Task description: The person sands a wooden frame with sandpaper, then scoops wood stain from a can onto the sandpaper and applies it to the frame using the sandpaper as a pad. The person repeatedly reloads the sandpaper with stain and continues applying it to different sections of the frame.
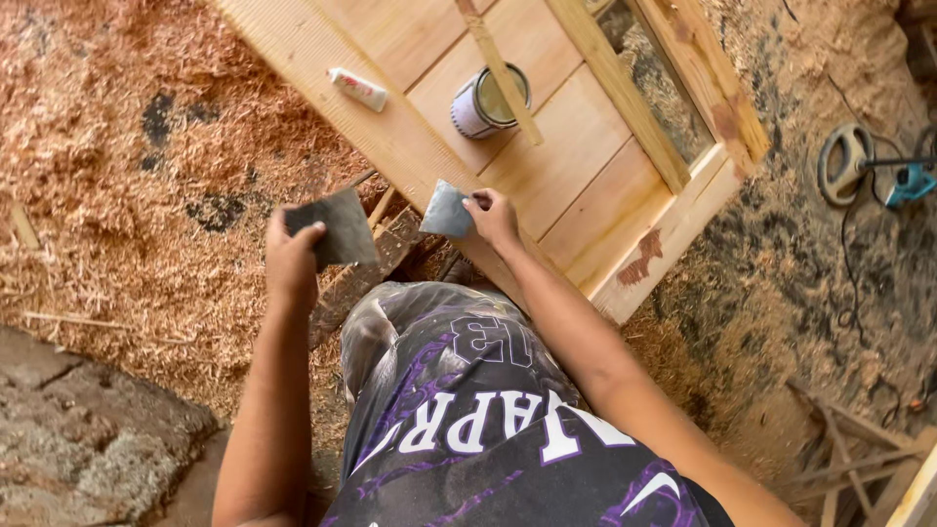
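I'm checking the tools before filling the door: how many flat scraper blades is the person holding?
2: a dark scraper blade in the left hand, and a grey scraper blade in the right hand at the wooden door edge.

Dark grey square sheet (334, 227), blue-grey scraper blade (447, 211), pale tan wooden door (547, 146), white tin (478, 105), reddish sawdust (107, 176).

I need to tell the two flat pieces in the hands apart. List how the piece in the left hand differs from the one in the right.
The dark sheet in the left hand is near black; the grey scraper in the right hand is paler, blue-grey. The dark sheet looks larger. It is held over the sawdust floor, the grey scraper at the edge of the wooden door panel. Both are thin, flat and pinched at one edge.
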